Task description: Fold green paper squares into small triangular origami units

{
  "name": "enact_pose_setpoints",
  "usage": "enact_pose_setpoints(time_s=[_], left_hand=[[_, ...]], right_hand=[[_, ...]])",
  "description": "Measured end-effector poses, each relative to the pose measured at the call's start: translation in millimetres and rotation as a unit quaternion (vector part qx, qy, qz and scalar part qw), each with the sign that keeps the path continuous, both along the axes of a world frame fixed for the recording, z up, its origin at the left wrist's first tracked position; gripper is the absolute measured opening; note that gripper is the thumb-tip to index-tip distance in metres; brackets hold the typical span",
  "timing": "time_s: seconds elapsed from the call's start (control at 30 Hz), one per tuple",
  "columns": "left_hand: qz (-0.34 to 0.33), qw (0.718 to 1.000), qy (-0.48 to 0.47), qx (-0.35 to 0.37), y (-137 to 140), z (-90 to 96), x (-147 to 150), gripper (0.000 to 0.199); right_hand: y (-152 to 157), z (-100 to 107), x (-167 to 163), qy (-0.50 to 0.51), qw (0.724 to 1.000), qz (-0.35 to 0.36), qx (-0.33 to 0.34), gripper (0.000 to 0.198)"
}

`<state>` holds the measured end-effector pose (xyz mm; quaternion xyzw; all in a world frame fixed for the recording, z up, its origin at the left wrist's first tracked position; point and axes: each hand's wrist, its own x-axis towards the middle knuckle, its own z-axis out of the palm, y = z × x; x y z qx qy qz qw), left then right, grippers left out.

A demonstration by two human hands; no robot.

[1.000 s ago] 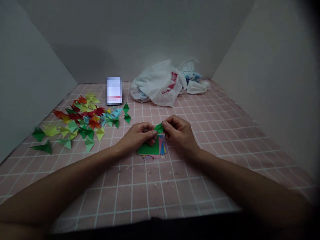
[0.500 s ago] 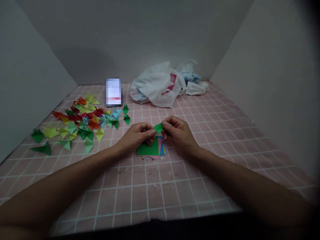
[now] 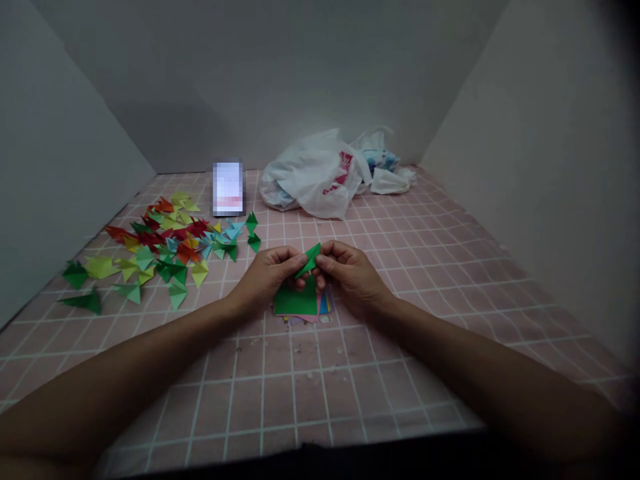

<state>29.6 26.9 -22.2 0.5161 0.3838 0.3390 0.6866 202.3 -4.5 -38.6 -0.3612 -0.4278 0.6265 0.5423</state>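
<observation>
A small piece of folded green origami paper (image 3: pixel 310 259) is held up between both hands, slanting up to the right with a pointed tip. My left hand (image 3: pixel 274 272) pinches its lower left side between thumb and fingers. On the right side, the thumb and fingertips of my right hand (image 3: pixel 351 272) grip it too. Just below the hands lies a stack of square paper sheets (image 3: pixel 296 299), green on top, with pink, blue and yellow edges sticking out. The fingers partly hide the stack's upper side.
Many folded paper pieces (image 3: pixel 173 270) in several colours spread over the left of the pink checked cloth (image 3: pixel 425 373). Behind them a lit phone (image 3: pixel 228 188) stands upright. White plastic bags (image 3: pixel 315 177) lie by the back wall. Pale walls rise on both sides.
The folded green paper has turned from lying nearly level to a steeper slant and shows a longer, pointed shape. Both hands have shifted slightly, still pinching it.
</observation>
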Motion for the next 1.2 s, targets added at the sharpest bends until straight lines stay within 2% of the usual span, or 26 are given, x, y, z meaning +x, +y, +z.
enact_pose_setpoints(time_s=[0.3,0.57,0.83,1.03,1.2], left_hand=[[-0.013,0.999,0.013,0.027,-0.8,-0.7,-2.5,0.034],[-0.023,0.997,0.055,0.048,-4.7,2.6,0.0,0.034],[-0.059,0.990,0.075,0.106,-3.8,-0.9,1.1,0.033],[-0.089,0.989,0.091,0.076,-4.4,1.6,0.4,0.030],[-0.086,0.990,0.087,0.069,-5.1,1.9,1.7,0.029]], right_hand=[[-0.7,-0.9,-1.1,-0.010,1.000,-0.016,-0.006,0.030],[-4.5,-1.0,-2.5,-0.130,0.987,-0.080,0.041,0.028],[-5.9,2.0,-1.2,-0.104,0.994,-0.013,0.021,0.033],[-8.6,3.2,-1.0,-0.135,0.989,-0.039,0.037,0.032],[-11.0,3.3,-2.8,-0.106,0.993,-0.054,0.025,0.030]])
